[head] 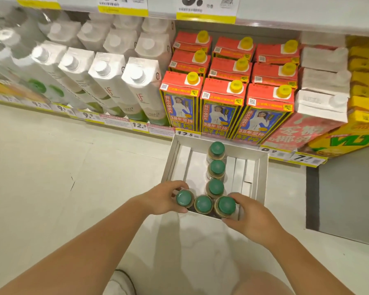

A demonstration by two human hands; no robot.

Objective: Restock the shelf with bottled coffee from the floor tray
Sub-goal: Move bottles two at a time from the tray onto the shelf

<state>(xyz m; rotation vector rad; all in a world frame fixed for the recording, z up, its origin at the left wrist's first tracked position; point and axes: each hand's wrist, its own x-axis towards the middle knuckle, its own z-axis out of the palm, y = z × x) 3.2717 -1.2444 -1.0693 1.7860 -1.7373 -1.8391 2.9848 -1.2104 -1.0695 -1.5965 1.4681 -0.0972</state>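
Observation:
A white cardboard tray (262, 179) sits on the floor in front of the bottom shelf. Several green-capped coffee bottles stand in it: three in a near row and three more in a column behind. My left hand (162, 199) wraps the near-left bottle (184, 198). My right hand (254, 218) wraps the near-right bottle (226, 205). The middle near bottle (203, 204) stands untouched between them. The bottles' bodies are mostly hidden below their caps.
The bottom shelf (153, 129) behind the tray holds white cartons (141, 88) on the left, red yellow-capped cartons (222, 103) in the middle, pink and yellow packs on the right. A grey floor panel (349, 199) lies right of the tray. My shoe (121, 282) is below.

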